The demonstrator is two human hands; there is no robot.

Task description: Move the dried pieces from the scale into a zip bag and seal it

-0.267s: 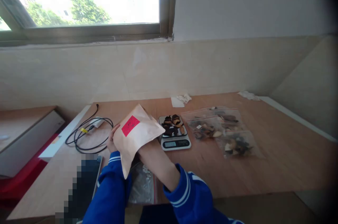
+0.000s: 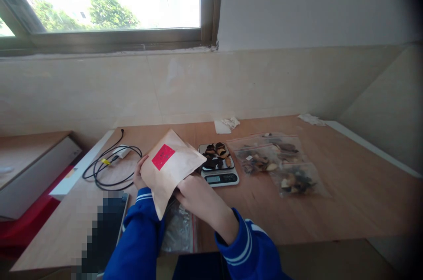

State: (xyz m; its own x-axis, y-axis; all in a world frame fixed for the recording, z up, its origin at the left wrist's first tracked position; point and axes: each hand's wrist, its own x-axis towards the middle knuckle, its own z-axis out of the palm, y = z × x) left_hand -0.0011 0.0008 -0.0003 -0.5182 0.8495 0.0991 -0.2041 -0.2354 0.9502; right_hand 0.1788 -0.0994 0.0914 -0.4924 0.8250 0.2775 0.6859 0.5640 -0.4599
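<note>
A brown paper bag (image 2: 180, 159) with a red label is tilted in front of me, its mouth facing down toward my right. My left hand (image 2: 140, 173) grips it from the left side, partly hidden behind the paper. Reaching into the bag's mouth is my right hand (image 2: 191, 189); the paper covers its fingers. Just beyond the bag's right corner, a kitchen scale (image 2: 222, 179) carries several dark brown, curled dried pieces (image 2: 216, 155). Its display is lit, but the digits are too blurred to read.
Zip bags (image 2: 294, 178) of dried pieces lie right of the scale. A clear plastic bag (image 2: 180, 229) rests below my hands. At left are a coiled black cable (image 2: 95, 174) and a dark flat device (image 2: 107, 227). Crumpled white paper (image 2: 231, 122) sits by the wall.
My right hand has drawn back a little out of the paper bag, so more of its back shows. The left hand keeps its hold on the bag.
</note>
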